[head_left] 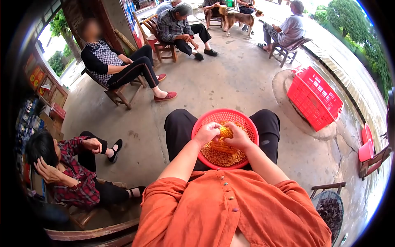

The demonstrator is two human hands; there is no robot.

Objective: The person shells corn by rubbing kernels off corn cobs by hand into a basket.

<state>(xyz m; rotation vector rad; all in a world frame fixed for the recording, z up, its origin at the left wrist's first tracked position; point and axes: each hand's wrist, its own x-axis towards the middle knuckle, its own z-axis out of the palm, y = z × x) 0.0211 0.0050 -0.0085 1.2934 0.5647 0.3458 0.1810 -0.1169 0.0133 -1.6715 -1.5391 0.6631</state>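
Observation:
A red plastic basket (252, 125) with holes in its wall rests on my lap between my knees. Loose yellow corn kernels (222, 159) cover its bottom, and a corn cob (221, 147) lies on top of them. Above that, I hold another ear of corn (225, 131) over the basket. My left hand (208, 133) grips its left end with bent fingers. On the opposite side, my right hand (238, 138) is closed around the ear, its thumb and fingers against the kernels. The fingers partly hide the ear.
A red crate (314, 96) stands on the concrete floor at right, with a pink bucket (365, 151) beyond it. Several people sit on chairs around me, one in a plaid shirt (80, 181) close on the left. A dog (240, 19) stands at the back.

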